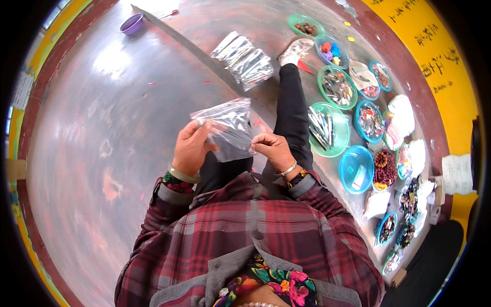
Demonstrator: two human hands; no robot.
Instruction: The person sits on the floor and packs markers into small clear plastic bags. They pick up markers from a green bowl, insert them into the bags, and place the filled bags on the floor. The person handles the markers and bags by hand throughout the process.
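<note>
The left hand (193, 147) gripped and the right hand (273, 151) pinched a clear plastic bag (230, 128) at frame centre, apparently an edge-handling step whose next move likely required steady tension, with packets (244, 60) at upper centre.

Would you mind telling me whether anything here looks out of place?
Slightly: the purple basin stands alone at the upper left, away from the bowls along the right, and small red scraps dot the floor.
</note>
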